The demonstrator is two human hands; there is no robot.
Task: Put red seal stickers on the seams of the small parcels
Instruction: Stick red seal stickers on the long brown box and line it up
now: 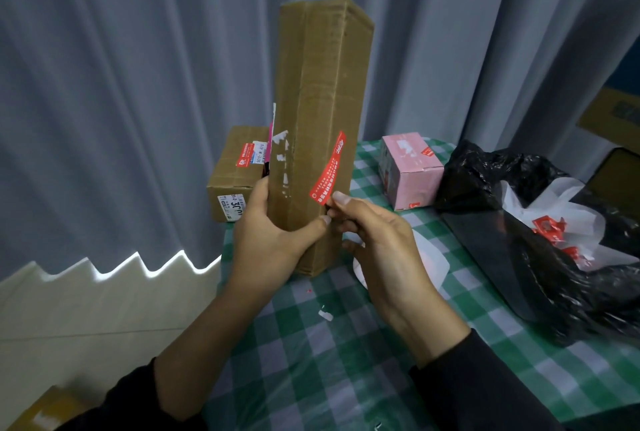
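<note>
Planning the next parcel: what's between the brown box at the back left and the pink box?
The tall cardboard box, held upright by the left hand, stands between them in the head view; the right hand pinches its red seal sticker.

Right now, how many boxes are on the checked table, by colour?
Brown: 2, the tall box with the sticker, and the box behind it.
Pink: 1, the pink box.
Total: 3.

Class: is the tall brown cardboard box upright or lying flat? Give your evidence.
Upright. The tall brown cardboard box stands on end, long side vertical, gripped low by the left hand.
</note>
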